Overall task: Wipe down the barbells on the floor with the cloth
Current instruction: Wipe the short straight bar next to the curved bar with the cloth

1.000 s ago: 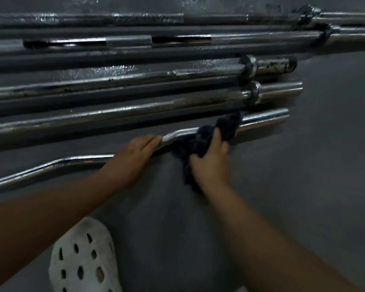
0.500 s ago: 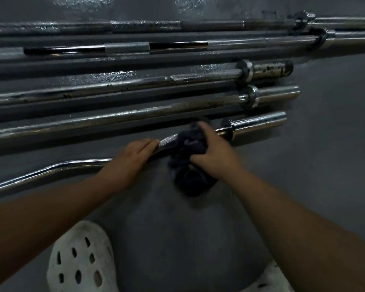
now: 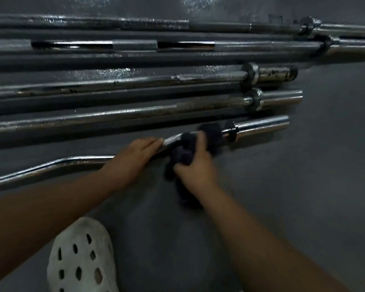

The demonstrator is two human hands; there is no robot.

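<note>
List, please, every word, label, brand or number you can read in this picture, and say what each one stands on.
None: no text can be read anywhere in this view.
The bent bar, the straight bars, the cloth and the white shoe show no lettering.
The dark marks on one bar end look like wear, not letters.

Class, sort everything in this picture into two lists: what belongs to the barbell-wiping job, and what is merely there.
Belongs to the job: dark cloth, gripped by the right hand; curved bar, with the left hand resting on it; straight barbells beyond it.
Merely there: white perforated shoe; grey floor.
</note>
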